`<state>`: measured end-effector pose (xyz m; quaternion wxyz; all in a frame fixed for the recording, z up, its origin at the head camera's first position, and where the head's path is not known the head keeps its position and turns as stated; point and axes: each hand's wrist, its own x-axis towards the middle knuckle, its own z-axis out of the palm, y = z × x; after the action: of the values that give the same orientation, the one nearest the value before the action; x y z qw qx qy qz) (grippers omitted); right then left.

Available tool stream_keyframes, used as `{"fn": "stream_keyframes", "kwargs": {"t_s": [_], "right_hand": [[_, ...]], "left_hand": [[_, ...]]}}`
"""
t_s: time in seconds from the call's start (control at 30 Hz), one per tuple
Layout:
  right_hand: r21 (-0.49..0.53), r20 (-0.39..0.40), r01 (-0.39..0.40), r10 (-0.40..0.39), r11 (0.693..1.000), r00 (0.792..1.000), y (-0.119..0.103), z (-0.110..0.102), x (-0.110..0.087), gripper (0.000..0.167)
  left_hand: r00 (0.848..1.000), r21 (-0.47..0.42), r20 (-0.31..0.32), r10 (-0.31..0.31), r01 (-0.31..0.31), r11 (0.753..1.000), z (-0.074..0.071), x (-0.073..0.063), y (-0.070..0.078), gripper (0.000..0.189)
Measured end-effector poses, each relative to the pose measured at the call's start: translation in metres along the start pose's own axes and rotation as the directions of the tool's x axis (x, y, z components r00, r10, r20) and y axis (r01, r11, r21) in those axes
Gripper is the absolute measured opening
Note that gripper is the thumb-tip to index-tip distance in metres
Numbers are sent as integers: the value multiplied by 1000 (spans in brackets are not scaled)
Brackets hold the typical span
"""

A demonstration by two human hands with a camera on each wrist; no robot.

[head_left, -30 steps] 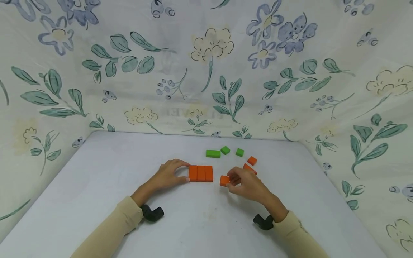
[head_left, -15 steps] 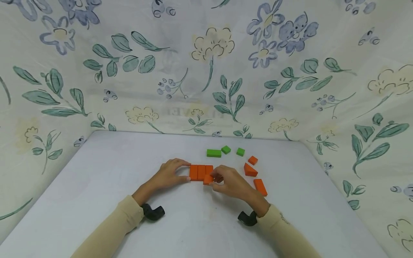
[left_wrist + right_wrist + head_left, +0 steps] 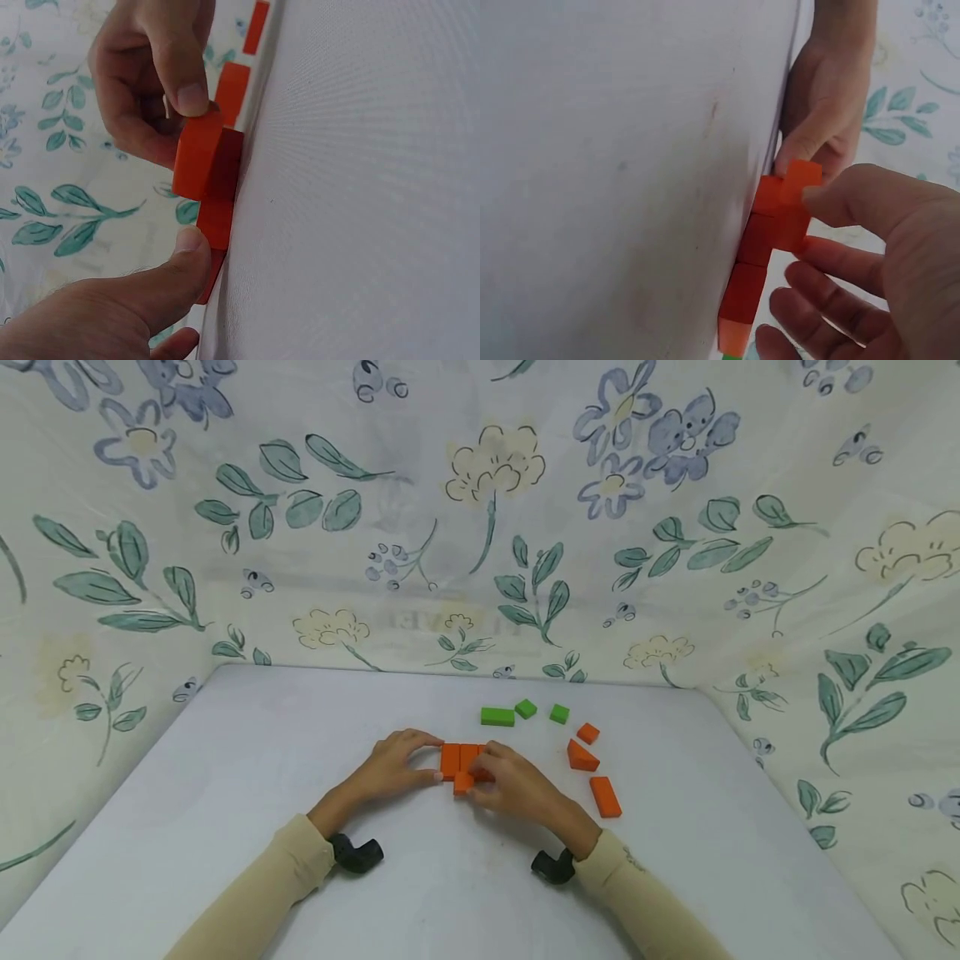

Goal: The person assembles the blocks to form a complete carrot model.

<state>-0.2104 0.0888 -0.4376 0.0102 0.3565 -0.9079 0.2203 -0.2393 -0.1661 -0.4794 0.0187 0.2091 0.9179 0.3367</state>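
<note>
Several orange blocks (image 3: 450, 758) lie side by side in a row on the white table. My left hand (image 3: 393, 766) holds the left end of this row, with its thumb at the near edge and a fingertip at the far edge. Between thumb and finger, my right hand (image 3: 516, 783) pinches another orange block (image 3: 795, 225), raised over the near side of the row. In the left wrist view that held block (image 3: 196, 157) appears apart from the tabletop, above the row. The right hand hides the row's right part in the head view.
To the right lie an orange rectangular block (image 3: 606, 797), an orange triangular block (image 3: 582, 756) and a small orange block (image 3: 588, 732). Farther back are a long green block (image 3: 497, 717) and two small green ones (image 3: 526, 708). Floral cloth (image 3: 420, 543) hangs behind the table.
My right hand has carried the pinched orange block leftward, from right of the row to over its near side. The left hand stays at the row's left end.
</note>
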Motion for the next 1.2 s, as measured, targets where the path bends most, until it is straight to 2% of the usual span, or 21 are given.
{"fn": "stream_keyframes", "kwargs": {"t_s": [0.17, 0.37, 0.6, 0.87, 1.2], "right_hand": [[-42, 4, 5, -5, 999, 1000, 1, 3, 0, 28], [-94, -29, 63, -66, 994, 997, 4, 9, 3, 25], [-146, -52, 79, -87, 986, 995, 3, 14, 1, 23], [-193, -84, 129, -147, 973, 986, 5, 15, -2, 22], [-191, -50, 87, -99, 978, 994, 3, 16, -2, 23]], "left_hand": [[1000, 2, -3, 1, -1, 1000, 0, 0, 1, 55], [1000, 0, -13, 0, 0, 1000, -1, 1, 1, 55], [1000, -4, -18, 9, -9, 1000, 0, 0, 0, 55], [1000, -5, -11, 10, -10, 1000, 1, 2, 2, 56], [1000, 0, -11, -8, 8, 1000, 0, 0, 4, 54]]}}
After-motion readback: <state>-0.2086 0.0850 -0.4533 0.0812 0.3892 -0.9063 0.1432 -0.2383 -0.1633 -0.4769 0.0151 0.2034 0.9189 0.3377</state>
